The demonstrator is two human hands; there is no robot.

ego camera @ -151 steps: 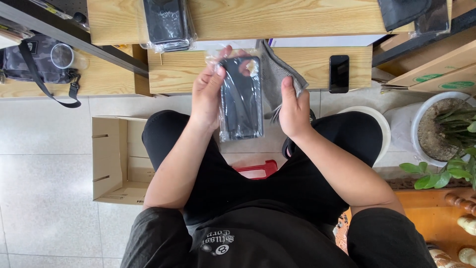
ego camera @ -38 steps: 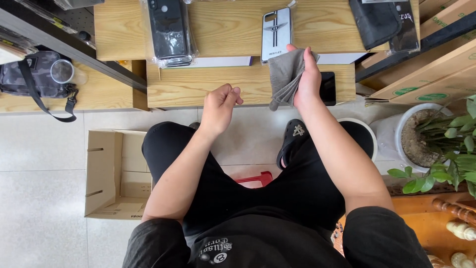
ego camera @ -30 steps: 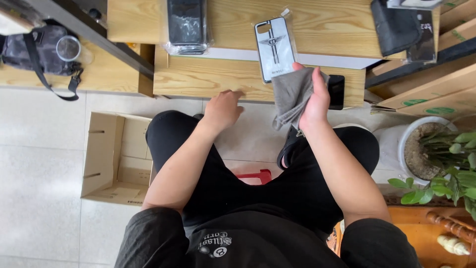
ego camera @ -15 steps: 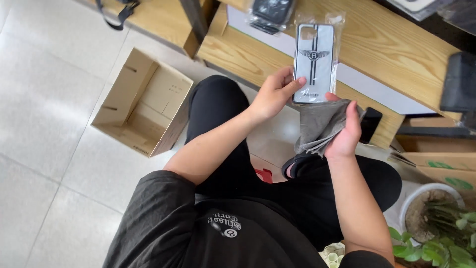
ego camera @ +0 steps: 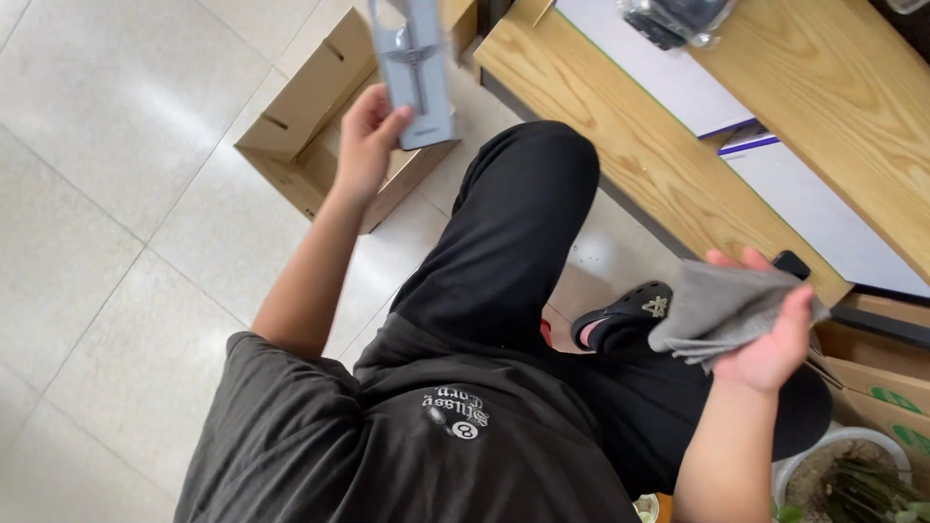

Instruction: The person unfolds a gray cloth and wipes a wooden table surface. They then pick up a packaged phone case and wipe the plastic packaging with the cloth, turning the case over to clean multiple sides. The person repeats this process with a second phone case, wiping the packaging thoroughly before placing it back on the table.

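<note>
My left hand [ego camera: 366, 136] is stretched out to the left and grips a flat grey phone case in a clear sleeve [ego camera: 415, 68] by its lower edge. The case hangs above an open cardboard box [ego camera: 320, 97] on the tiled floor. My right hand [ego camera: 770, 334] is at the right, closed on a folded grey cloth [ego camera: 722, 305] held over my right knee. I am seated, in black trousers and a dark shirt.
A low wooden table [ego camera: 678, 165] runs along the upper right, with white sheets [ego camera: 668, 73] and a bagged dark item [ego camera: 678, 15] on it. A black phone [ego camera: 790, 263] lies at its edge. A black clog [ego camera: 625, 310] is on my foot. A potted plant [ego camera: 852, 475] stands at bottom right.
My left hand has carried the sleeved phone case from the table in front of me out to the left, over the cardboard box. The right hand still holds the cloth. My view has swung left.
</note>
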